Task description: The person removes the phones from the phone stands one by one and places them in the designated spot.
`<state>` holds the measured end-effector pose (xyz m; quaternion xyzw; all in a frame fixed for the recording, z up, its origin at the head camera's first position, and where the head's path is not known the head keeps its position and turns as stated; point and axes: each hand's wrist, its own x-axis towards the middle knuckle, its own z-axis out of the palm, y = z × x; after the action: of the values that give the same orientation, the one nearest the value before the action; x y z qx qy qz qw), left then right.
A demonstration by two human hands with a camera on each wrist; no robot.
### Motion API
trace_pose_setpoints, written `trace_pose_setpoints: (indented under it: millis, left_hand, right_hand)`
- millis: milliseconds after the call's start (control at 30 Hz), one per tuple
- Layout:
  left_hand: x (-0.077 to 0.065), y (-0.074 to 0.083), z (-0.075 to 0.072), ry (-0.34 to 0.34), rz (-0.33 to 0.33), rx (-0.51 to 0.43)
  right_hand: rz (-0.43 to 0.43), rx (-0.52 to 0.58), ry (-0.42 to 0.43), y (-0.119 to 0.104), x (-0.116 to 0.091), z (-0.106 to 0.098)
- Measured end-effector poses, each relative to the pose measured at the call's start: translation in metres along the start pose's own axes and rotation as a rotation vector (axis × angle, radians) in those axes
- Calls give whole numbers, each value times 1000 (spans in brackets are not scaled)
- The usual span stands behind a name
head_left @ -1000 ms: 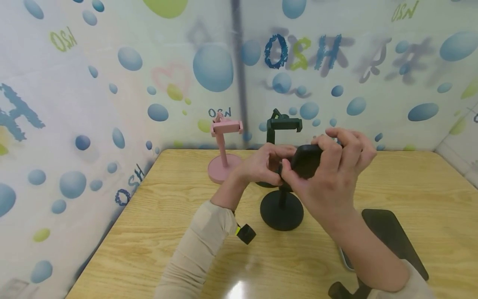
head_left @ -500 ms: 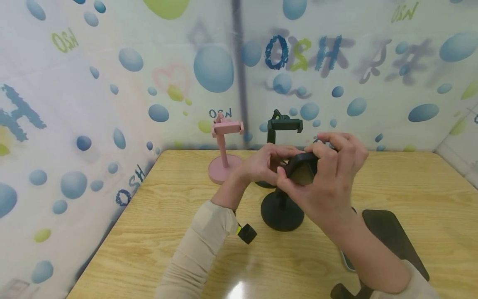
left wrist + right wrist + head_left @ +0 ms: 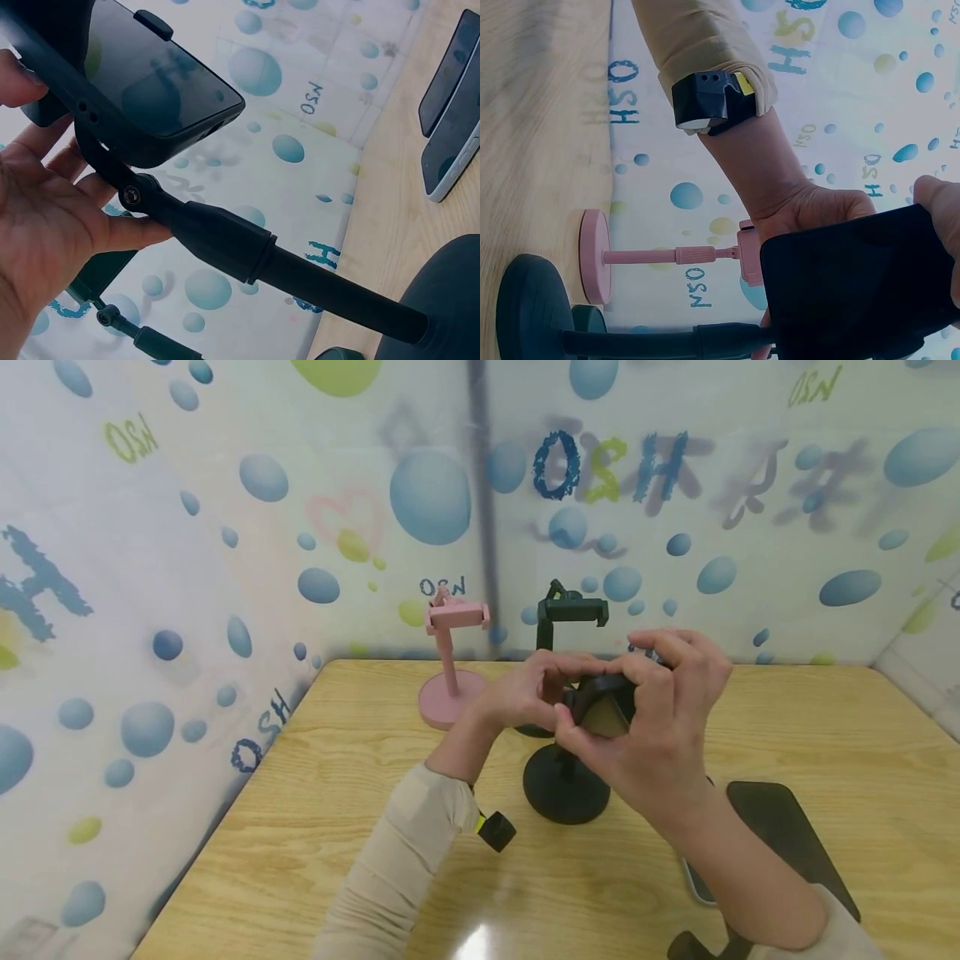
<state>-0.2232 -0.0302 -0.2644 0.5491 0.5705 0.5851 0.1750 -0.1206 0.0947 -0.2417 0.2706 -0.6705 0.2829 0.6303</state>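
Note:
A dark smartphone (image 3: 609,717) sits at the head of a black phone stand (image 3: 566,793). My right hand (image 3: 667,731) grips it, thumb below and curled fingers over the upper edge. From the left, my left hand (image 3: 517,693) holds the stand's head, thumb and fingers around it. In the left wrist view, a clamp tab shows on the edge of the phone (image 3: 154,86), and left fingers reach behind the joint of the stand's arm (image 3: 217,236). The phone (image 3: 847,281) covers much of the left hand in the right wrist view.
Behind stand a pink phone stand (image 3: 447,697) and a dark green phone stand (image 3: 573,609). At the right, a dark phone (image 3: 795,839) lies on the wooden table (image 3: 300,827), beside a second phone (image 3: 699,883) partly under my right forearm. A patterned curtain (image 3: 330,468) rises behind the table.
My right hand has shifted slightly left and down, and the phone has tilted so more of its face shows. My left hand stays nearly in place at the stand's head.

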Motion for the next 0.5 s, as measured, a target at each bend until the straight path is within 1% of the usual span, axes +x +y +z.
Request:
trace_pose_setpoints:
  millis: [67,233,367,500]
  left_hand:
    - [-1,-1,0,-4,4,0]
    - [-2,-4,2,-25,44,60]
    - [-2,-3,4,-10,35,75]
    - [-2,-3,6,7,26,67]
  right_hand:
    - [-5,4,-3,0,0,0]
    - [-13,14,-22,1,1,0]
    - [-18,31,-45,2,1,-1]
    - [-27,43,-59,3,0,-1]
